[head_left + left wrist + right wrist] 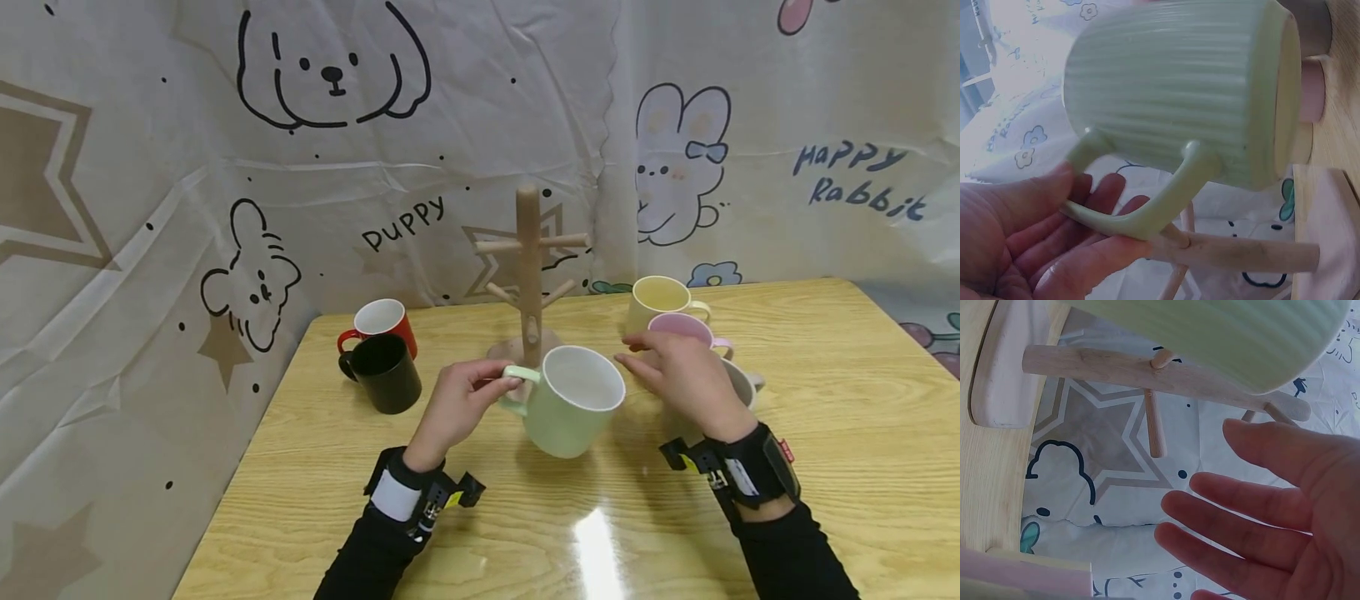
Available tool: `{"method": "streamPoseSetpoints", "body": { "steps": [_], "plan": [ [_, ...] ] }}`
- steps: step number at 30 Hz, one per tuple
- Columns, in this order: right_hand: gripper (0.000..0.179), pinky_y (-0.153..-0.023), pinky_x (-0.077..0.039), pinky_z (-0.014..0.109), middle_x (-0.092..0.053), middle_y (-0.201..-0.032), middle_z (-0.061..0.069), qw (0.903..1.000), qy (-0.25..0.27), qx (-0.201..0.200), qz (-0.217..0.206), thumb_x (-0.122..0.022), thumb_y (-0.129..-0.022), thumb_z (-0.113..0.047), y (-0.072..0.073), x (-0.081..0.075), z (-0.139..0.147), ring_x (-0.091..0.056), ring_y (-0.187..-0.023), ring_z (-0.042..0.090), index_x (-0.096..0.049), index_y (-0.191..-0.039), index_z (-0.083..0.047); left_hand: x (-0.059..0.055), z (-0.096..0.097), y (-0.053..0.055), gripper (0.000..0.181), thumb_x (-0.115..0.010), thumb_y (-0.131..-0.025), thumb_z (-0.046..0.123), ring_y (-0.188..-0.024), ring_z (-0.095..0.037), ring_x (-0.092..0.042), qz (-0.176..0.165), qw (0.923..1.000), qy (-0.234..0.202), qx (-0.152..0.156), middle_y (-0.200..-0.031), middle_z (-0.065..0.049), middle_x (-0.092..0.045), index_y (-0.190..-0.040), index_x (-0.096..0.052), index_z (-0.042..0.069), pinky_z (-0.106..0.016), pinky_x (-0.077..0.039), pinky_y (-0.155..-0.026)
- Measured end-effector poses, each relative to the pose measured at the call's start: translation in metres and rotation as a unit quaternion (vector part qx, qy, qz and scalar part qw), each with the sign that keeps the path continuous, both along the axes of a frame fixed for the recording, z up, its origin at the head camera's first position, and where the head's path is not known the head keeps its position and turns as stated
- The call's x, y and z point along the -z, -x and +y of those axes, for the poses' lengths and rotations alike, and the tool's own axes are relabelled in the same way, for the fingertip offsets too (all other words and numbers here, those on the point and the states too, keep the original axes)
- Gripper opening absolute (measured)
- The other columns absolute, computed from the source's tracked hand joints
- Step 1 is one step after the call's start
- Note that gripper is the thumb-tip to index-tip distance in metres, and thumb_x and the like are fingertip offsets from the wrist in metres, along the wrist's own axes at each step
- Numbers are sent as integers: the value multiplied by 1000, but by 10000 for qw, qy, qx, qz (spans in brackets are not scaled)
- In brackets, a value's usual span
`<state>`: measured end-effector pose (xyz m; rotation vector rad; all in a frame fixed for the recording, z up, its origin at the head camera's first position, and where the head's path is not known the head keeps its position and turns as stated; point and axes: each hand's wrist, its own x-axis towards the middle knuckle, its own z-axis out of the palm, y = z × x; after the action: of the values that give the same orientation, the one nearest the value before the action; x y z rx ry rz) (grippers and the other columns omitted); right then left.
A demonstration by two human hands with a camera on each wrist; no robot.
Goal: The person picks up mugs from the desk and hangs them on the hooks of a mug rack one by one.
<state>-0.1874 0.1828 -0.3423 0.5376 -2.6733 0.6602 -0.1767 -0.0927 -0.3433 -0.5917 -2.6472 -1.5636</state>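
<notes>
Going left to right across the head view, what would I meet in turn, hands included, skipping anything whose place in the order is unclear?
Black mug → left hand → green mug → right hand.

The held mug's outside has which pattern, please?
The mug has parallel ribs, clearest in the left wrist view.

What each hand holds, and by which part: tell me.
The left hand holds the pale-green ribbed mug by its handle; the right hand holds nothing.

Pale cloth (pixel 480 150) (cartoon-printed), wood-grain table (pixel 525 533).
</notes>
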Motion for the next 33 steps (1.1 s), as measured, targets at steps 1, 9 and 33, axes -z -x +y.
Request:
{"method": "streamPoseSetpoints", "body": {
  "steps": [1,9,33],
  "plan": [
    [28,-68,-53,41,-71,-94,13,10000,16,25,-38,-62,-88,-24,0,0,0,-68,-82,26,-66,-104,-1,0,0,0,21,-60,-88,15,-81,-14,-60,-174,9998,-59,-28,-96,-9,-69,-105,-69,6,-24,-53,-72],
    [28,-71,-53,43,-70,-96,15,9984,487,93,-286,-57,-91,-24,-2,-2,-4,-68,-84,28,-66,-105,-1,1,-4,2,23,-53,-93,20,-75,-14,-62,-1717,9826,-660,260,-94,-13,-69,-103,-67,5,-24,-54,-66],
    [74,-85,-45,33,-49,-121,14,8067,4642,-973,-3525,-70,-78,-15,-22,5,-57,-52,-101,17,-29,-138,-1,-3,-8,0,24,-54,-93,20,-86,-17,-65,-1577,9837,-801,329,-105,-12,-67,-109,-65,6,-30,-56,-73]
  ]
}}
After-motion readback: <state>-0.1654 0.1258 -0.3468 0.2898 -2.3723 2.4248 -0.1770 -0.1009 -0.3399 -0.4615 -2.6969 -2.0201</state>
